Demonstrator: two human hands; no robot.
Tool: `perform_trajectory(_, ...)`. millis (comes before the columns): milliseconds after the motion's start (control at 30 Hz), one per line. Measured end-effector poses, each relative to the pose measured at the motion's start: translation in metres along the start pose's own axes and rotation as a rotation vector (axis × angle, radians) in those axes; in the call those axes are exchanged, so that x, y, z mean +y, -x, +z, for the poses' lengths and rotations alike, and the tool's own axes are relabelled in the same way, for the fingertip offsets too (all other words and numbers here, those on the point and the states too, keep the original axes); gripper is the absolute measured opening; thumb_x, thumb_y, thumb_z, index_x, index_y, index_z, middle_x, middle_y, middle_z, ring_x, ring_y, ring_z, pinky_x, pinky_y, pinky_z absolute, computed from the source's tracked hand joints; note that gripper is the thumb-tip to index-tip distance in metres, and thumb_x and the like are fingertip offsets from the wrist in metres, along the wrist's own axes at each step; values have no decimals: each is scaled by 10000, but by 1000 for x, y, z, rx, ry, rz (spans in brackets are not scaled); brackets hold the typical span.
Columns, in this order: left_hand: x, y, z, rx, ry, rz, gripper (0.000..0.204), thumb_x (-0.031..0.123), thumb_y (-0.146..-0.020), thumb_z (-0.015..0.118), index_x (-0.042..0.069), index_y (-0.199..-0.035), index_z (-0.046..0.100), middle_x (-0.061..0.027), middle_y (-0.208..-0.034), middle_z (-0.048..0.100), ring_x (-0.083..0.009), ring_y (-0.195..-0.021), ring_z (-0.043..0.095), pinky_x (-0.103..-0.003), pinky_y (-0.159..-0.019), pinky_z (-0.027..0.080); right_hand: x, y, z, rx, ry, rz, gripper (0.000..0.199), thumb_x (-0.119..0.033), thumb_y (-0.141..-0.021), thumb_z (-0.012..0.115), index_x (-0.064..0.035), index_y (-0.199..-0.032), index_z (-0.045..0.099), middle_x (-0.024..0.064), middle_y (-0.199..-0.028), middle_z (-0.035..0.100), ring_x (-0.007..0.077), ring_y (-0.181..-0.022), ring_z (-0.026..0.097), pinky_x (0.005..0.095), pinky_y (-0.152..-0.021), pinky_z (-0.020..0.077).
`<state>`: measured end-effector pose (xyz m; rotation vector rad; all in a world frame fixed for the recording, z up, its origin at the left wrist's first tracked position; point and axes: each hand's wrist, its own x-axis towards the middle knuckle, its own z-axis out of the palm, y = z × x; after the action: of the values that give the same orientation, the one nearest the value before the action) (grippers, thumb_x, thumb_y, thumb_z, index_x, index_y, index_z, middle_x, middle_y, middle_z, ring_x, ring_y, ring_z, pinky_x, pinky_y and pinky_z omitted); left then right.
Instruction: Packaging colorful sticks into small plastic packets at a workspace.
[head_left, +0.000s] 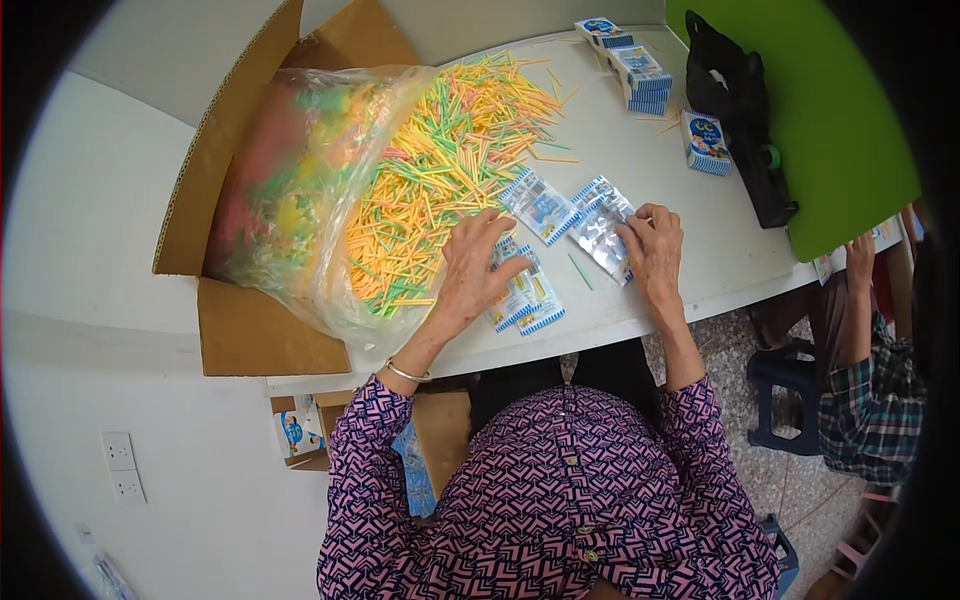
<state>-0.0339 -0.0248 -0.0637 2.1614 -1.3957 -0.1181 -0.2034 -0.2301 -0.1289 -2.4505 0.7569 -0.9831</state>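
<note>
My left hand (474, 270) is open, its fingers apart at the near edge of a heap of short thin sticks (455, 150) in yellow, green and pink. Its thumb reaches over several small blue-and-white packets (540, 305). My right hand (655, 255) has its thumb and fingers closed on the right edge of a shiny silver packet (600, 238). Left of that packet lies another blue-and-white packet (541, 208). One loose green stick (580, 272) rests on the table between my hands.
A cardboard box (275, 325) on its side, with a clear plastic bag (300, 190), stands at left. Small boxes (640, 75), another small box (706, 142) and a black tape dispenser (760, 180) sit far right by a green panel (850, 110). Another person's arm (858, 300) shows at right.
</note>
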Motion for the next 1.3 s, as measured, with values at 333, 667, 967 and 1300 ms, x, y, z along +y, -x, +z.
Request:
perform_trajectory(333, 38, -28, -2, 63, 356, 10, 346, 240, -810, 705, 2, -1049, 624, -98, -1013, 635, -176, -974, 569, -301, -872, 429, -66, -10, -30, 22, -168, -283, 309, -100, -744, 717, -24, -1035, 649, 126, -1126, 599, 281, -1009, 542, 381, -889, 376)
perform_trajectory(667, 30, -10, -14, -11, 571, -79, 149, 92, -867, 621, -19, -953, 671, -18, -788, 657, -57, -719, 560, -223, -647, 447, -74, -25, -27, -573, -770, 188, 251, -159, -770, 713, 23, -932, 654, 56, -774, 641, 82, -657, 534, 244, -571, 406)
perform_trajectory(967, 30, -6, -15, 30, 485, -52, 155, 50, -866, 600, -8, -996, 661, -59, -839, 677, -97, -742, 598, -233, -679, 470, -80, -25, -34, -681, -821, 271, 176, -131, -798, 694, 38, -839, 666, 16, -720, 626, 46, -662, 527, 215, -599, 412)
perform_trajectory(1300, 23, -7, -21, -51, 568, 48, 157, 40, -860, 603, -14, -997, 658, -79, -896, 686, -118, -805, 627, -243, -708, 484, -74, -20, -21, -661, -837, 288, 136, -97, -806, 681, 31, -835, 648, -8, -708, 613, 39, -710, 555, 209, -630, 441)
